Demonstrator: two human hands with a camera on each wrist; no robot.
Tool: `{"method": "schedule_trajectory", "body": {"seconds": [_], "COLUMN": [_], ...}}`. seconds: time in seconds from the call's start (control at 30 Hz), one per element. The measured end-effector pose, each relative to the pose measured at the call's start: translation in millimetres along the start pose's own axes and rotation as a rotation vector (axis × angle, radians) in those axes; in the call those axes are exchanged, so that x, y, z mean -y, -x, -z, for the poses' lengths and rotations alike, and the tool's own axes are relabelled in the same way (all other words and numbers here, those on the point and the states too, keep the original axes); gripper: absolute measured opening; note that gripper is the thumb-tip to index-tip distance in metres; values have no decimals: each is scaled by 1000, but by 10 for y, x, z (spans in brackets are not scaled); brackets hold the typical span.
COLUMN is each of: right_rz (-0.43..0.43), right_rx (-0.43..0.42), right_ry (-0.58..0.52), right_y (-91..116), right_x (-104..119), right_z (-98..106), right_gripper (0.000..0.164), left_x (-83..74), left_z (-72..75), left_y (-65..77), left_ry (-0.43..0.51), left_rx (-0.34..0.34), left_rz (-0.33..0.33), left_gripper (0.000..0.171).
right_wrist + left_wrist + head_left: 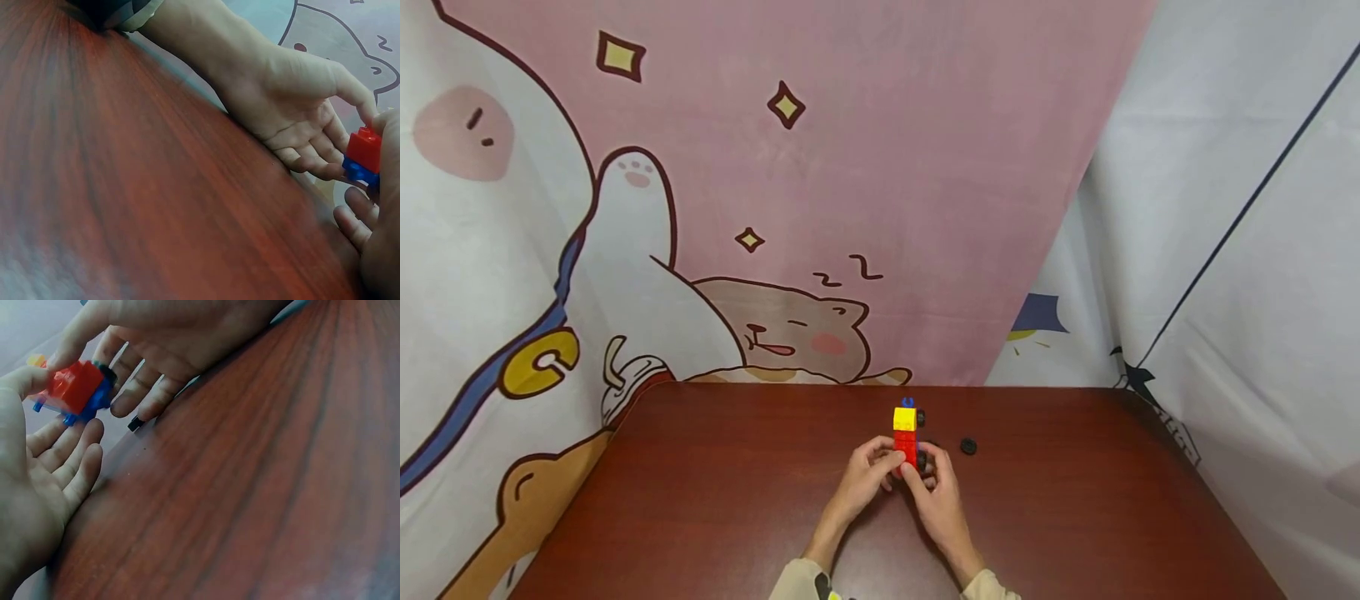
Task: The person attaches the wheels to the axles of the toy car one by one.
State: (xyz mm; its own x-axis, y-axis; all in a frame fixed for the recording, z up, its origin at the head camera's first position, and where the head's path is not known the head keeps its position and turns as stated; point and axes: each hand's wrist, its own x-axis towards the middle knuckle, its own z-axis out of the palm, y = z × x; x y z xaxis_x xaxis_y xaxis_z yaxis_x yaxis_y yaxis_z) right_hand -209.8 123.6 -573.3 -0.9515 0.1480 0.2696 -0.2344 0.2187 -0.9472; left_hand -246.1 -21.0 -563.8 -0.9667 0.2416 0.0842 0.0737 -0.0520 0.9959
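Note:
Both hands hold a toy car (905,440) of building bricks over the table. It has red bricks (78,386), a yellow brick (905,418) at the far end, a blue base (357,170) and a small blue hook (907,402) beyond the yellow. My left hand (859,485) grips the near part from the left, thumb on the red brick. From the right, my right hand (943,503) pinches the near end, its thumb on the red and its fingers by a black wheel (921,459). Another black wheel (921,417) sits at the car's far right.
A loose black wheel (968,447) lies on the brown table (1060,500) to the right of the hands. Behind the table hangs a printed cloth (940,208), and a white cloth (1262,292) hangs along the right side.

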Motion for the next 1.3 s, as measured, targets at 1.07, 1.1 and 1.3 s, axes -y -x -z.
{"method": "schedule_trajectory", "body": {"seconds": [1.07,1.1,1.3], "right_rz": [-30,-28,33], "right_rx": [62,66,-53], "right_ry": [46,53,75], "right_y": [3,4,-29], "right_x": [11,14,-4], "right_z": [10,9,22], "right_gripper": [36,36,22], "left_x": [28,27,23], "left_z": [-12,-8,1], "left_y": [-28,-29,-39], "left_ry": [37,37,62], "left_rx": [-46,-40,-74], "left_rz": [-35,-26,10], "left_gripper": [32,32,31]}}
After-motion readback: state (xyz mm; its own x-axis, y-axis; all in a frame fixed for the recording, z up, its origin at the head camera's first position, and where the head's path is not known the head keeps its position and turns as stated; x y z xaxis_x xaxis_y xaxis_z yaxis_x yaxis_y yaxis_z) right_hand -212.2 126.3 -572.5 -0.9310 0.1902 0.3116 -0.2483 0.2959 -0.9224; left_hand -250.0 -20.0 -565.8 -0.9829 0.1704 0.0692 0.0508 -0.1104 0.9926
